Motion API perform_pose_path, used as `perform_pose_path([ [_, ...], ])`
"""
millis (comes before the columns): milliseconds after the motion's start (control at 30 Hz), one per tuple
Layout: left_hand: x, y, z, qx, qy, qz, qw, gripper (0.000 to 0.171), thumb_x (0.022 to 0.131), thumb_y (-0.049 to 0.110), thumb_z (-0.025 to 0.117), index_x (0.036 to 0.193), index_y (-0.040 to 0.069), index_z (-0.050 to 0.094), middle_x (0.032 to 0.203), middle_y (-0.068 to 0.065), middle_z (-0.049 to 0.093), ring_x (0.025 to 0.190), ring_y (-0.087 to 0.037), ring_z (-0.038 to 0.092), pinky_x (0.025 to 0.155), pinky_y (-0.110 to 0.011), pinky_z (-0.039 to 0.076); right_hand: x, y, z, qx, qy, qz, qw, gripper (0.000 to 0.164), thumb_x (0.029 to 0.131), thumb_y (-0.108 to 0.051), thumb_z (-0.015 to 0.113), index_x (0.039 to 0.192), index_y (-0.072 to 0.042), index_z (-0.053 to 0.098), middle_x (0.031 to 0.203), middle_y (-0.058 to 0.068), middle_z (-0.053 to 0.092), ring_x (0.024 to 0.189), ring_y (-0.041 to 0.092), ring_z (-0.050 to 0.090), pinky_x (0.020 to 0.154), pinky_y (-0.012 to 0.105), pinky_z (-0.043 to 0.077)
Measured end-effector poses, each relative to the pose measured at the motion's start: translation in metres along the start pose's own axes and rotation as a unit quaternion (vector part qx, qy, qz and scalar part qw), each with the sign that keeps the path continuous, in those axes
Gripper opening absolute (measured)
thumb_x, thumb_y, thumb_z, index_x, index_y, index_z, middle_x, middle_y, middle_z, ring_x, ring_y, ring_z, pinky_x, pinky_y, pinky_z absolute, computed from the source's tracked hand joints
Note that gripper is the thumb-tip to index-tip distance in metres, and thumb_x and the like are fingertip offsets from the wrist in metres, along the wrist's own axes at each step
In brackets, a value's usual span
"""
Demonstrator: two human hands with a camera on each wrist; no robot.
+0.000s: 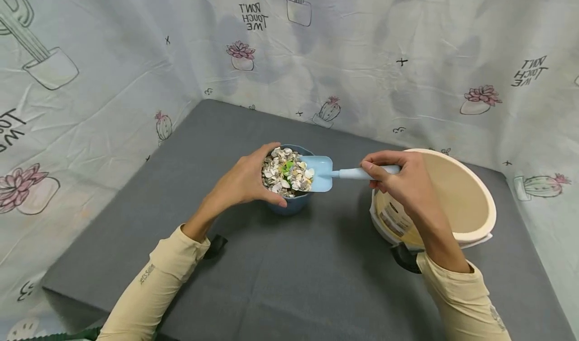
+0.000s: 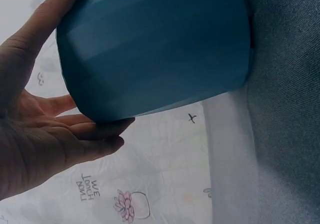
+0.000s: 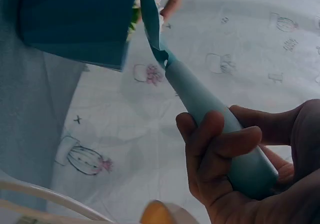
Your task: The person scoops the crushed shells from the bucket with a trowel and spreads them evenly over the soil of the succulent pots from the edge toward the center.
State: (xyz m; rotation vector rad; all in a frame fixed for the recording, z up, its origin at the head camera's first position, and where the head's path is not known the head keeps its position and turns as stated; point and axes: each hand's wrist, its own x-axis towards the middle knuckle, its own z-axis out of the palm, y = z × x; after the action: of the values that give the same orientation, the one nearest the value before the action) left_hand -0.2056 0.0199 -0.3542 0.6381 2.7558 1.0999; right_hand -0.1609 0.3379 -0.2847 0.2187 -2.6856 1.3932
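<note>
A blue flowerpot (image 1: 291,206) stands on the table, heaped with pale shells or pebbles (image 1: 276,173). Some green (image 1: 287,168) pokes out among them. My left hand (image 1: 249,175) holds the pot near its rim, thumb on the near side and fingers round the far side. In the left wrist view the pot's faceted wall (image 2: 160,49) fills the span of that hand. My right hand (image 1: 398,175) grips the handle of a light blue trowel (image 1: 322,173). The trowel's blade lies over the pot's right rim, with shells on its tip.
A large cream tub (image 1: 486,213) with a label stands at the right, under my right forearm. Grey cloth covers the table (image 1: 289,275). Behind and to the left hangs a white curtain (image 1: 362,39) printed with cacti.
</note>
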Motion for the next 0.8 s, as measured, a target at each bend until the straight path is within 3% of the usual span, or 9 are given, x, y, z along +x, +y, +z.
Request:
perform_pose_path([
  [167,0.006,-0.002,-0.006,0.001,-0.014,0.016,0.9998,0.131,0.06,0.043,0.103,0.165,0.019,0.028,0.159,-0.013,0.05,0.139,-0.036,0.057,0.107,-0.058,0.052,-0.003,0.002,0.008,-0.034,0.019,-0.042,0.998,0.015,0.096,-0.019,0.078,0.102,-0.006,0.083,0.071,0.0,0.075,0.06,0.006,0.067,0.055,0.02,0.048],
  [333,0.009,-0.01,-0.012,-0.019,-0.027,0.022,0.9992,0.13,0.057,0.039,0.105,0.163,0.02,0.032,0.155,-0.013,0.053,0.134,-0.035,0.059,0.108,-0.056,0.051,-0.001,0.003,0.014,-0.048,0.034,-0.128,0.99,0.004,0.093,-0.01,0.079,0.094,-0.01,0.084,0.083,0.008,0.077,0.066,0.003,0.06,0.06,0.019,0.045],
  [433,0.011,-0.016,-0.016,-0.035,-0.042,0.029,0.9981,0.129,0.056,0.038,0.105,0.162,0.022,0.033,0.158,-0.011,0.05,0.137,-0.033,0.057,0.11,-0.056,0.049,0.001,0.003,0.016,-0.048,0.037,-0.197,0.978,0.009,0.09,0.0,0.08,0.09,-0.009,0.083,0.085,0.006,0.077,0.074,0.0,0.061,0.07,0.016,0.046],
  [600,0.018,-0.026,-0.023,-0.07,-0.084,0.061,0.9922,0.126,0.059,0.032,0.105,0.163,0.018,0.034,0.166,-0.009,0.041,0.149,-0.031,0.046,0.12,-0.056,0.041,0.001,0.001,0.016,-0.043,0.032,-0.318,0.947,0.021,0.08,0.017,0.08,0.087,-0.003,0.081,0.088,0.009,0.077,0.088,0.001,0.066,0.08,0.011,0.05],
  [700,0.023,-0.034,-0.028,-0.093,-0.111,0.081,0.9862,0.124,0.061,0.029,0.105,0.162,0.014,0.035,0.168,-0.008,0.039,0.155,-0.031,0.039,0.125,-0.056,0.035,-0.002,-0.001,0.016,-0.036,0.031,-0.357,0.933,0.025,0.078,0.021,0.079,0.086,-0.003,0.081,0.091,0.011,0.077,0.091,0.006,0.067,0.078,0.011,0.049],
  [800,0.03,-0.041,-0.033,-0.109,-0.139,0.1,0.9791,0.122,0.06,0.026,0.105,0.161,0.014,0.038,0.166,-0.005,0.04,0.156,-0.028,0.037,0.128,-0.054,0.031,-0.006,-0.002,0.015,-0.017,0.048,-0.372,0.927,0.027,0.076,0.022,0.079,0.088,-0.002,0.081,0.092,0.013,0.077,0.092,0.008,0.066,0.079,0.012,0.049],
])
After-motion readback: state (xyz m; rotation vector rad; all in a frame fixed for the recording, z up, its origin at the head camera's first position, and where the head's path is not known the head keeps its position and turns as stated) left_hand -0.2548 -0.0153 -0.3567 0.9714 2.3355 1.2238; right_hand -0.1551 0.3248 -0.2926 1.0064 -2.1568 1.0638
